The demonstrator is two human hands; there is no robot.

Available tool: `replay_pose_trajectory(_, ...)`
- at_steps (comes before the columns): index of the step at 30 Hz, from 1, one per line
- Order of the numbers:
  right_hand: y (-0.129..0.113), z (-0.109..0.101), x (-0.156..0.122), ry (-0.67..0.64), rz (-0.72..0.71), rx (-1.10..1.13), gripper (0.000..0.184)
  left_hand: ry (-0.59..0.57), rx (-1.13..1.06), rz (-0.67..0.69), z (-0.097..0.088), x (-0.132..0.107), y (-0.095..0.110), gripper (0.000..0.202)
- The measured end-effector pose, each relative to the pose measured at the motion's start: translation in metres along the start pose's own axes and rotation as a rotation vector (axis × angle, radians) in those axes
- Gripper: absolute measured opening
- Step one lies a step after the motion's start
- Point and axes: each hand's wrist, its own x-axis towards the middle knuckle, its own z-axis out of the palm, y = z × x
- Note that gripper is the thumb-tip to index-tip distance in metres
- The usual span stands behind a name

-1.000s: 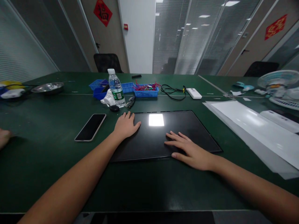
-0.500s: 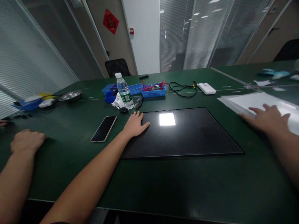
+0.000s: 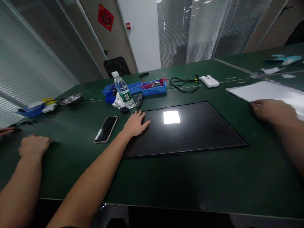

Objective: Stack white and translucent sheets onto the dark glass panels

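Observation:
A large flat black panel (image 3: pixel 190 133), looking like a screen, lies on the green table and mirrors a bright ceiling light. My left hand (image 3: pixel 136 124) rests palm down over its left end, fingers stretched and thumb apart. Far to the right, my right hand (image 3: pixel 274 110) is closed at the near left edge of white sheets (image 3: pixel 266 89). Its fingertips are curled under and partly hidden, with the sheets' edge at them. Left of my left hand lies a phone (image 3: pixel 105 129), face up.
Behind the panel stand a water bottle (image 3: pixel 123 90), a blue tray (image 3: pixel 154 90) of red wires, a black cable (image 3: pixel 184 85) and a white device (image 3: pixel 209 81). Another person's fist (image 3: pixel 34 145) rests at the left. A black mouse-like object (image 3: pixel 124 110) sits near the bottle.
My right hand, spread over the white sheets before, has closed at their edge, and the sheets have shifted. My left hand stays on the panel. The view has tilted slightly.

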Motion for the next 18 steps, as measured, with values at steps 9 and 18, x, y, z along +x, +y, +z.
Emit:
replay_pose_trajectory(9,-0.006,-0.019,-0.012,0.157,0.063,-0.016,0.048,0.105,0.137,-0.233,-0.010,-0.016,0.018,0.064)
replay_pose_trajectory(18,-0.024,-0.032,-0.038,0.194,0.145,0.063,0.058,0.168,0.095,-0.229,-0.013,-0.017,0.022,0.047)
